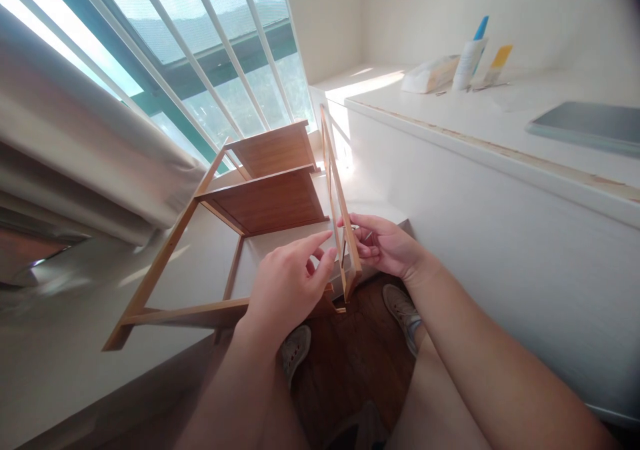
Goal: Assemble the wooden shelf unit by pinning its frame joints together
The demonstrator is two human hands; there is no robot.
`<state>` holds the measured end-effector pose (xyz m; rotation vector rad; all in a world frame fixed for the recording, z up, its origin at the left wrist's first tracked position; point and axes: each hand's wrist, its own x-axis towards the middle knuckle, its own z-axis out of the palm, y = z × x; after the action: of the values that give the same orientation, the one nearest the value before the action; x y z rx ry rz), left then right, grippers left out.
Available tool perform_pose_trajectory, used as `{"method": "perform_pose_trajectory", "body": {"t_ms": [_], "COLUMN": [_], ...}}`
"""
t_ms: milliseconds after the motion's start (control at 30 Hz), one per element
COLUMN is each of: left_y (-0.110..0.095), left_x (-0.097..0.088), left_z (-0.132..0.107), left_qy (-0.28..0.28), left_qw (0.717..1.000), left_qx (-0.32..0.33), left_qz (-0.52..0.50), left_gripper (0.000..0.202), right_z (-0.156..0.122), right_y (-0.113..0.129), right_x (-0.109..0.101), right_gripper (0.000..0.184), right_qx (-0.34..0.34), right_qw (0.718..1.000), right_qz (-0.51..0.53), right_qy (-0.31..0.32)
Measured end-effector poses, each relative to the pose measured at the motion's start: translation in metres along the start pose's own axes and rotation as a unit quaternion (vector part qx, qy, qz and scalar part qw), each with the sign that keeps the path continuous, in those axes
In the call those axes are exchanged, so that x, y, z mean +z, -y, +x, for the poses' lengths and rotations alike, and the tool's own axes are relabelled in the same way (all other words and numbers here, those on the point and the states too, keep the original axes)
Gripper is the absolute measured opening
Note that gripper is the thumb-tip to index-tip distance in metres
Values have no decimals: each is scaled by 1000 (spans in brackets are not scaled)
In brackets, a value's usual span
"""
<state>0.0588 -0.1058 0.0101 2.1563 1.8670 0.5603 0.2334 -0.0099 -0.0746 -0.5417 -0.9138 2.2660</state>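
A wooden shelf unit (265,200) lies tilted on the pale ledge, its brown shelf boards joined to a frame on the left. A separate wooden side frame (341,200) stands along the right ends of the boards, with a gap to some of them. My right hand (387,245) has its fingers curled at the near part of this side frame, from its right side. My left hand (293,277) is just left of it, index finger and thumb apart, holding nothing I can see. A thin dark piece between the frame's bars is too small to name.
To the right is a white cabinet (480,197) with a white bottle (467,63), a yellow-capped container (497,63), a packet (429,75) and a dark flat device (593,127) on top. A curtain (90,130) hangs left by the barred window (200,43). My shoes rest on the dark floor (360,350).
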Motion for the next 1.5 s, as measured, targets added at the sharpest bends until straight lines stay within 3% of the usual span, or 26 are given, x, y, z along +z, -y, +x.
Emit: {"method": "perform_pose_trajectory", "body": {"t_ms": [200, 367, 667, 967, 1267, 1400, 1500], "left_y": [2, -1, 2, 1, -1, 0, 1], "left_x": [1, 1, 1, -3, -4, -4, -4], "left_z": [-3, -4, -2, -10, -18, -21, -24], "left_qy": [-18, 48, 60, 59, 68, 76, 51], "left_qw": [999, 993, 991, 987, 989, 991, 992], "left_qx": [45, 104, 115, 95, 93, 106, 111], "left_qz": [-23, -20, 39, 114, 92, 40, -10], "left_gripper": [31, 33, 13, 32, 18, 10, 8], "right_z": [-11, -24, -33, -42, -46, -46, -46], "right_y": [7, 12, 7, 1, -9, -13, -15], "right_x": [-7, -8, -8, -2, 10, 18, 22], "right_gripper": [27, 23, 22, 25, 28, 28, 28], "right_qx": [9, 15, 27, 32, 45, 47, 46], "right_qw": [1000, 999, 994, 989, 980, 976, 976], "right_qz": [-15, -51, -89, -102, -127, -141, -144], "right_qy": [-2, 8, 62, 105, 150, 156, 156]}}
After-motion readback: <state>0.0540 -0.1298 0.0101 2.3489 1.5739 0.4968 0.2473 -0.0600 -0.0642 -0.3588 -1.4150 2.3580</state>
